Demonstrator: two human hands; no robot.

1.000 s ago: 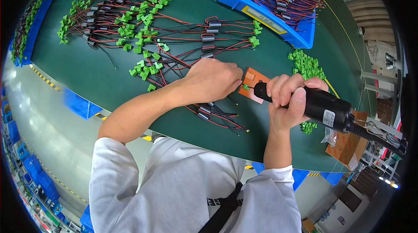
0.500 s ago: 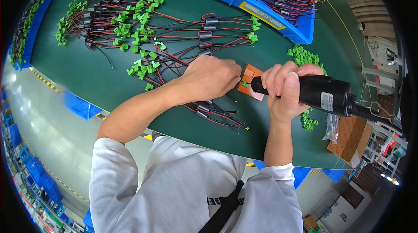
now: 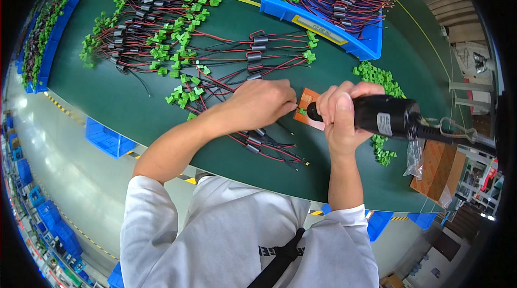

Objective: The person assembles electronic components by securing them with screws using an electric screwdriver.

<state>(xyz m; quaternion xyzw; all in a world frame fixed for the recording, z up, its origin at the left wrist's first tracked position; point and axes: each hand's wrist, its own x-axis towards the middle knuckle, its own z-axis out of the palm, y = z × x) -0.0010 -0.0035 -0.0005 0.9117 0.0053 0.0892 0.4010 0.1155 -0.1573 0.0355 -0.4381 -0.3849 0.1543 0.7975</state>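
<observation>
Sitting on the orange block [image 3: 309,96], in from the front edge of the desk [image 3: 318,180], the green connector [image 3: 302,111] is just right of the left hand [image 3: 266,102], fingertips pinched, can't tell on what. The right hand [image 3: 344,110] is farther, grip wrapped round the black driver [image 3: 385,115], long axis pointing left.

Grn tbl [image 3: 312,177] w/ cbls [image 3: 253,57], grn conns [image 3: 379,79], orng plate [image 3: 309,96], blu bin [image 3: 277,10].

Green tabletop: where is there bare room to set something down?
Bare: the left stretch between the wire bundles and the left forearm; the right stretch beyond the blue bin and green connector pile. Crowded: around the orange block, between the left hand and the right hand's black tool.
</observation>
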